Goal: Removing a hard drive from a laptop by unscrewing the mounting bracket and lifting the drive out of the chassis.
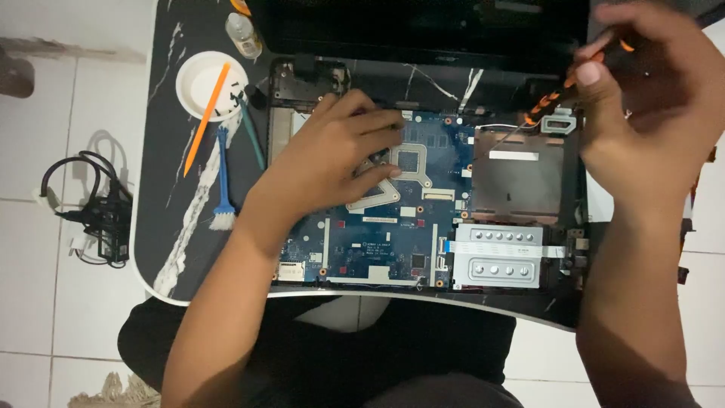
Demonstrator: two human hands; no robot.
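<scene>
On the floor at the far left lies a black power adapter (102, 219) with its cables. On the dark marble-pattern counter (162, 227) stands a white round dish (204, 79); an orange pry stick (205, 117) leans across it, and a blue brush (222, 185) lies just beside. A small clear bottle (244, 35) stands above. The left hand (332, 162) rests flat on the blue motherboard (377, 234) of the opened laptop (423, 189), fingers spread and holding nothing. To the right is a grey metal drive bracket (495, 257). The right hand (649, 98) has its grip closed around an orange and black screwdriver (555, 98), whose tip points down at the upper right corner of the laptop.
</scene>
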